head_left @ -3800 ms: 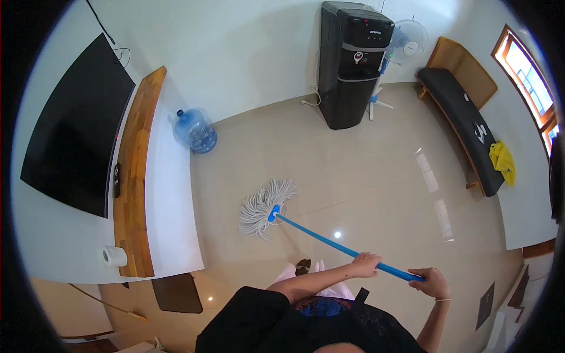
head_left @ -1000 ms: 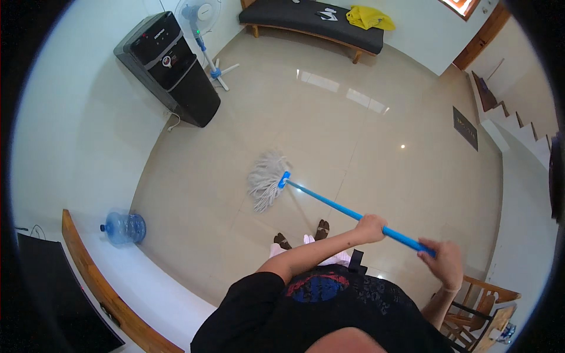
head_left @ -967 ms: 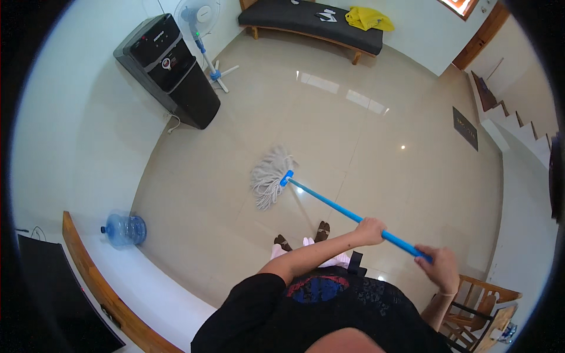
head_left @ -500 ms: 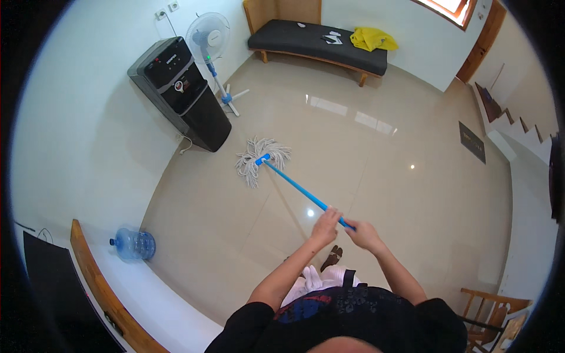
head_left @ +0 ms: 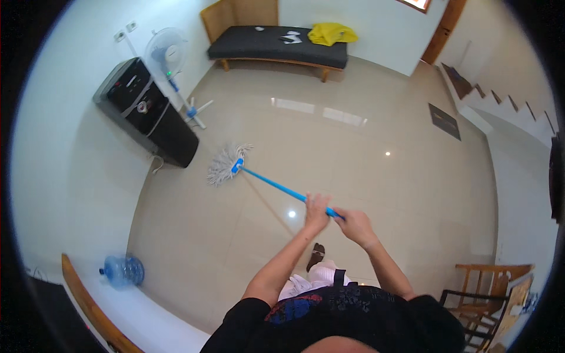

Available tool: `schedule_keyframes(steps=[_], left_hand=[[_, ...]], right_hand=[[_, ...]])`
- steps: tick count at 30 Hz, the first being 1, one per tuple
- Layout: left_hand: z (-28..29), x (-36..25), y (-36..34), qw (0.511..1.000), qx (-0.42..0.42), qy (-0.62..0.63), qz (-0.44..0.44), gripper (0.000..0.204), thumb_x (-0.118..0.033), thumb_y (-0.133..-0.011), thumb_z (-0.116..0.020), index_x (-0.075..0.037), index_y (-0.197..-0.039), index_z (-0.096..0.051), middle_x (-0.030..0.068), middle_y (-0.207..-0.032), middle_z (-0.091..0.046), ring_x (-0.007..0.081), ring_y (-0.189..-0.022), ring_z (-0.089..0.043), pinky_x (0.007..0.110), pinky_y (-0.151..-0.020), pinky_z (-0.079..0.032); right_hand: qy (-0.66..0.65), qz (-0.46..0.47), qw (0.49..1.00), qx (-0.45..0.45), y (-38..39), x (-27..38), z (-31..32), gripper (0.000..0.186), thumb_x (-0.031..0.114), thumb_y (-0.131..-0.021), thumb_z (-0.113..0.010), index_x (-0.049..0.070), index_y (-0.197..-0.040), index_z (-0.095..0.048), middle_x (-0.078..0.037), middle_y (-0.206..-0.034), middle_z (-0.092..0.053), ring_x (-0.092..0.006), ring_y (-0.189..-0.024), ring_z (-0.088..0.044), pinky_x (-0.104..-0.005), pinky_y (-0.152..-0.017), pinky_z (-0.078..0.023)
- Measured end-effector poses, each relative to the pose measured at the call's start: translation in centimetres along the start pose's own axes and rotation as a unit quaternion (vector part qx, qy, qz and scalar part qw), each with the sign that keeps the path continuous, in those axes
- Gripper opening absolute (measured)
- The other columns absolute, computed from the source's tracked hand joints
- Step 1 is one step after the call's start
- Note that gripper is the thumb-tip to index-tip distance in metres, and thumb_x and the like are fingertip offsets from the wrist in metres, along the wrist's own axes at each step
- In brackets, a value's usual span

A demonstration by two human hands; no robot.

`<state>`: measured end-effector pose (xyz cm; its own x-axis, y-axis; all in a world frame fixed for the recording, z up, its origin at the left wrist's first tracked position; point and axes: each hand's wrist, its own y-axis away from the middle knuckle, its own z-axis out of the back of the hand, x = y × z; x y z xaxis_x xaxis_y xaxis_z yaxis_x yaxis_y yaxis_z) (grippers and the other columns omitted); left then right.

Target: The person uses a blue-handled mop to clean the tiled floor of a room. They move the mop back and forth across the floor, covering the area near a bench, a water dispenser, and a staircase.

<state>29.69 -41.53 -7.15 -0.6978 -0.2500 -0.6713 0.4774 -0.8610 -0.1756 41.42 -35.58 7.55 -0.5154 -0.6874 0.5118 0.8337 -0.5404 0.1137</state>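
Observation:
I grip a long blue mop handle (head_left: 273,185) with both hands in front of my body. My left hand (head_left: 316,212) is wrapped round the pole, and my right hand (head_left: 353,226) holds its upper end just to the right. The handle runs forward-left to the mop head (head_left: 222,166), grey-white strands on a blue connector, lying on the glossy beige tiled floor (head_left: 329,153) near the foot of a black water dispenser (head_left: 168,141). One of my feet (head_left: 315,256), in a brown sandal, shows below my hands.
A white fan (head_left: 165,53) stands beside the dispenser, a dark bench (head_left: 253,44) with a yellow cloth (head_left: 329,33) along the back wall. A water jug (head_left: 126,270) sits by a ledge at lower left; stairs (head_left: 500,106), a mat (head_left: 444,120) and chairs (head_left: 482,276) are on the right.
The mop head has travelled leftward and away from me since a second ago, toward the dispenser. My hands have come closer together on the handle, and my view has turned rightward since the oldest frame.

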Motion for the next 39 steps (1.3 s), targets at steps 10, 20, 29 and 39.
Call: schedule_keyframes(steps=[10,20,29,39], left_hand=[[-6.3,-22.2,4.8,0.862,0.237,0.306,-0.326,0.021,-0.010,-0.070,-0.061,-0.018,-0.089,-0.062,0.0076,-0.090,-0.058,0.0282,-0.097,-0.052,0.053,-0.084,-0.035],[-9.9,-14.7,0.4,0.910,0.280,0.115,-0.282,0.015,-0.005,-0.065,-0.061,-0.012,-0.078,-0.060,0.0079,-0.076,-0.057,0.0279,-0.084,-0.054,0.040,-0.075,-0.040],[-9.0,-9.5,-9.5,0.981,0.137,0.039,-0.133,0.021,-0.008,-0.068,-0.061,-0.005,-0.088,-0.054,0.0162,-0.098,-0.051,0.0375,-0.108,-0.045,0.046,-0.093,-0.036],[-14.2,-12.7,-5.8,0.941,0.255,0.022,-0.220,0.015,-0.020,-0.071,-0.062,-0.009,-0.081,-0.057,0.0112,-0.093,-0.056,0.0347,-0.112,-0.043,0.061,-0.093,-0.027]], right_hand=[[-0.060,-0.320,0.943,-0.076,21.4,-2.3,13.9,0.037,0.020,-0.075,-0.063,0.000,-0.107,-0.060,-0.019,-0.086,-0.065,-0.0238,-0.073,-0.063,-0.0326,-0.068,-0.048],[-0.116,-0.298,0.945,-0.072,15.4,-8.5,5.6,0.034,0.023,-0.076,-0.058,0.009,-0.107,-0.062,-0.019,-0.076,-0.061,-0.0338,-0.070,-0.060,-0.0398,-0.064,-0.046],[-0.001,-0.185,0.982,-0.040,-0.5,-13.5,3.1,0.028,0.026,-0.082,-0.051,0.015,-0.105,-0.060,-0.017,-0.076,-0.062,-0.0347,-0.070,-0.060,-0.0466,-0.063,-0.047],[-0.073,-0.212,0.973,-0.052,8.5,-16.4,4.6,0.031,0.025,-0.082,-0.053,0.018,-0.111,-0.059,-0.015,-0.076,-0.062,-0.0349,-0.071,-0.060,-0.0451,-0.063,-0.047]])
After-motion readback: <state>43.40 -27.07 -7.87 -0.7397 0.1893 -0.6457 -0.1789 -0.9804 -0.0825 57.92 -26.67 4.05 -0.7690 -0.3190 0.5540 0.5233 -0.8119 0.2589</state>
